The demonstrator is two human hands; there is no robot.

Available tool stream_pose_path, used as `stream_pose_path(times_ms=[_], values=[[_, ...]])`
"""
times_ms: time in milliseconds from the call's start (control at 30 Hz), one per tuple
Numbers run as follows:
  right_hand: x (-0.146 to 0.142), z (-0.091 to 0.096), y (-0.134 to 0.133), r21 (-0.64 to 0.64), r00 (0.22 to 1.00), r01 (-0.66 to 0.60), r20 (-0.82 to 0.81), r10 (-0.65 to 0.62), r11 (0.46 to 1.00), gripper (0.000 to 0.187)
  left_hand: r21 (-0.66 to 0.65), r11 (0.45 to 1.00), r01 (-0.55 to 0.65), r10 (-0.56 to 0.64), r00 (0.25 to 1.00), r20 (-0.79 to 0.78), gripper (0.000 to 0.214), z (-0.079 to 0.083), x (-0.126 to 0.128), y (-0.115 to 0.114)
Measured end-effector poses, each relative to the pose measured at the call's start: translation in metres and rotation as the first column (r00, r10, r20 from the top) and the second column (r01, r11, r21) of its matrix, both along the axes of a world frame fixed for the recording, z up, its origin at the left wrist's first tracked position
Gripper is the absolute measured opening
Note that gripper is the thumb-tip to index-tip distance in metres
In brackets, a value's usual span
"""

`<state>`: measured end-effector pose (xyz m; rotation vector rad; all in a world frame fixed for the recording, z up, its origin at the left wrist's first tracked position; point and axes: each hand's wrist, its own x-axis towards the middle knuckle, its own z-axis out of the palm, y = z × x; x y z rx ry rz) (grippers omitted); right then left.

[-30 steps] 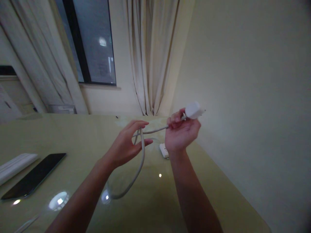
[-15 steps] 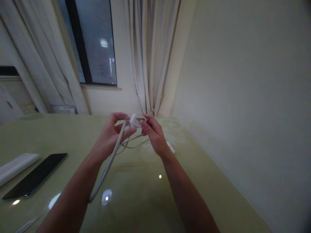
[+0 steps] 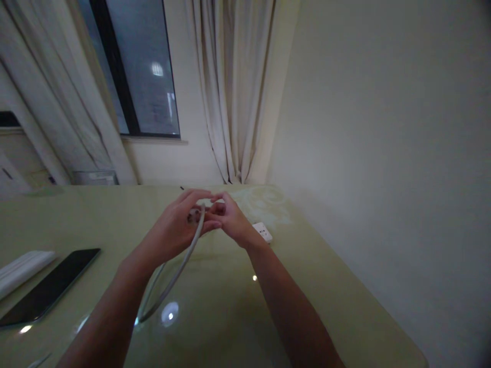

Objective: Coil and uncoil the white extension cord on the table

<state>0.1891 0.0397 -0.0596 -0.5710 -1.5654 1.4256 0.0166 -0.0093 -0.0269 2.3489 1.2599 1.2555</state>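
Currently: both your hands meet over the table, cable in your left

Clock is centred on your hands. Your left hand [image 3: 177, 228] is half curled, thumb and fingers closed around the white cable [image 3: 183, 265] and a pale part [image 3: 194, 215] with dark marks in the palm. That part is mostly covered, so I can't say which end of it you see. The cable's top is at your left fingertips. From there it drops toward 7 o'clock and bends back up in a loop near your left forearm.

Your right hand [image 3: 232, 220] has its fingers bent, tips drawn in against your left fingertips. Can't tell what, if anything, it pinches; the spot is blurred.

White socket block [image 3: 263, 232] lies on the green table [image 3: 307, 306] at 3 o'clock, just beside your right wrist. Black slab [image 3: 51, 285], flat and glossy, at between 8 and 9. Long white case [image 3: 25, 270] next to it, at 9. Window [image 3: 141, 66] at 11, gathered curtain [image 3: 233, 76] at 12, plain wall [image 3: 383, 153] at 2.
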Motion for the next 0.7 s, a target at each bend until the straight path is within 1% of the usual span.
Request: stream_pose_path(times_ms=[33,100,167,200,300,367,433,467,500,533,567,600,633,667,700], values=[[0.001,0.001,0.0,-0.061,0.999,-0.023,-0.051,0.02,0.998,0.053,0.007,1.0,-0.011,0.011,0.999,-0.038,0.049,0.002,-0.001,-0.001],[0.002,0.004,-0.002,-0.123,0.988,-0.105,-0.121,0.09,0.987,0.052,0.035,0.998,-0.053,0.056,0.994,-0.091,0.046,0.004,-0.002,-0.002],[0.002,0.009,-0.005,-0.12,0.98,-0.161,-0.138,0.144,0.98,0.043,0.076,0.993,-0.093,0.1,0.991,-0.09,0.038,0.005,0.0,-0.004],[0.001,0.011,-0.007,-0.104,0.983,-0.151,-0.121,0.138,0.983,0.037,0.089,0.991,-0.102,0.109,0.991,-0.074,0.034,0.005,0.0,-0.004],[-0.004,0.013,-0.009,-0.059,0.998,-0.036,-0.06,0.032,0.998,0.029,0.095,0.991,-0.096,0.097,0.995,-0.006,0.034,0.005,-0.002,-0.004],[-0.004,0.011,-0.004,-0.072,0.997,0.043,-0.054,-0.047,0.996,0.027,0.082,0.99,-0.112,0.109,0.993,0.044,0.041,0.007,-0.009,-0.003],[0.002,0.007,0.003,-0.069,0.993,0.115,-0.01,-0.116,0.991,0.025,0.06,0.979,-0.193,0.185,0.976,0.117,0.047,0.012,-0.018,-0.003],[0.006,0.005,0.007,-0.04,0.988,0.149,0.053,-0.147,0.988,0.025,0.05,0.965,-0.257,0.245,0.954,0.172,0.048,0.014,-0.022,-0.004],[0.012,0.004,0.01,0.02,0.973,0.18,0.145,-0.181,0.983,0.027,0.045,0.941,-0.335,0.315,0.917,0.244,0.048,0.017,-0.026,-0.005],[0.017,0.004,0.012,0.112,0.938,0.203,0.261,-0.226,0.973,0.029,0.043,0.908,-0.417,0.382,0.864,0.327,0.046,0.02,-0.029,-0.006],[0.022,0.003,0.013,0.225,0.879,0.209,0.384,-0.284,0.952,0.031,0.044,0.87,-0.49,0.431,0.803,0.412,0.045,0.022,-0.031,-0.007],[0.027,0.003,0.012,0.336,0.796,0.195,0.495,-0.349,0.921,0.035,0.045,0.839,-0.543,0.456,0.744,0.488,0.044,0.024,-0.031,-0.008],[0.03,0.003,0.011,0.423,0.703,0.165,0.584,-0.407,0.891,0.038,0.045,0.818,-0.573,0.459,0.699,0.549,0.044,0.025,-0.031,-0.009],[0.032,0.003,0.009,0.479,0.617,0.129,0.647,-0.448,0.868,0.041,0.05,0.809,-0.586,0.447,0.667,0.596,0.044,0.026,-0.031,-0.01],[0.032,0.003,0.006,0.51,0.55,0.102,0.687,-0.476,0.854,0.043,0.057,0.809,-0.584,0.426,0.652,0.627,0.045,0.027,-0.029,-0.01]])
